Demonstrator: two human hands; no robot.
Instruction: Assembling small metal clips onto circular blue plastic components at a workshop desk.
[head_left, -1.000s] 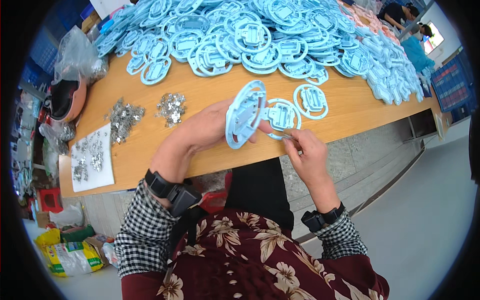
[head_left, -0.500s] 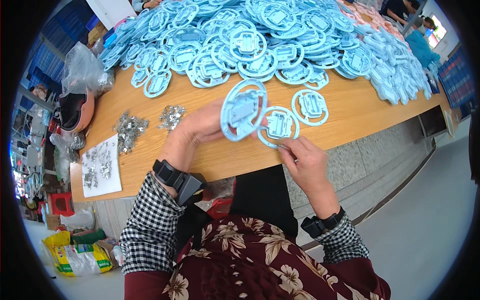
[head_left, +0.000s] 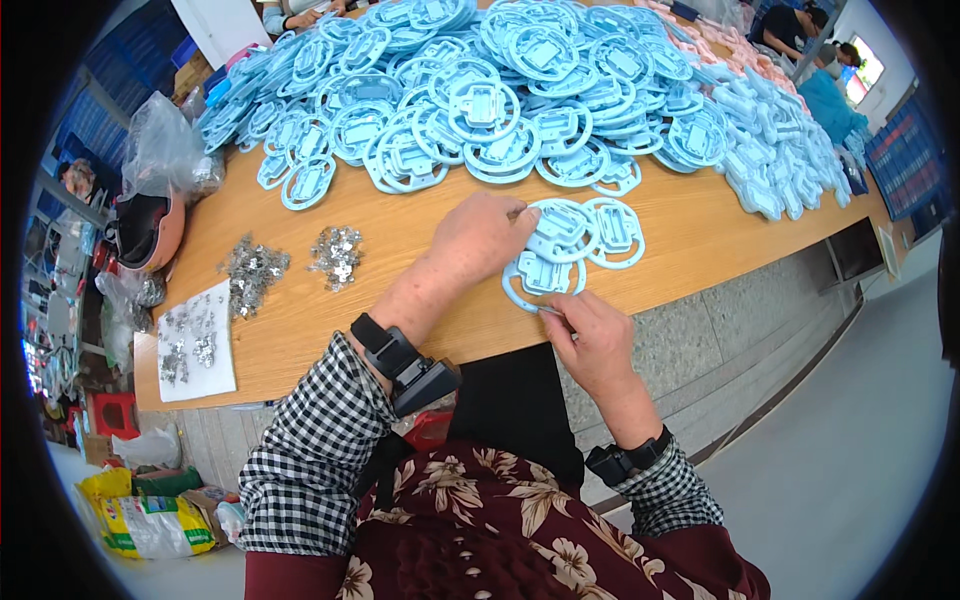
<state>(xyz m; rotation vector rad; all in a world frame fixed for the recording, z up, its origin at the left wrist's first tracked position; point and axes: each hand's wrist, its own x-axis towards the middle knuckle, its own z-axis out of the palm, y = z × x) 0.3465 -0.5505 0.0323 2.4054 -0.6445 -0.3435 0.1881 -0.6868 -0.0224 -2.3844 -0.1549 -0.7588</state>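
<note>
With fingers pinched at its left edge, my left hand (head_left: 485, 232) holds a light blue oval plastic frame (head_left: 562, 226) that has a boxy housing in its middle. Its right side overlaps a second blue oval frame (head_left: 618, 232) lying flat on the table. Below it is a third frame (head_left: 545, 278), close to the table's front edge. My right hand (head_left: 592, 340) is closed around a thin grey metal tool (head_left: 549, 309), whose tip lies at the third frame's lower rim. The rest of the tool is hidden in my fingers.
A large heap of blue oval frames (head_left: 480, 105) covers the table's far side, with smaller pale blue parts (head_left: 770, 140) on the right. Small metal pieces (head_left: 255, 272) lie in piles on the left, some on a white sheet (head_left: 212, 345). Other people sit beyond the table.
My left hand has moved right, lowering the raised blue frame over the two near frames. My right hand has shifted slightly down and left, still holding the metal tool.
</note>
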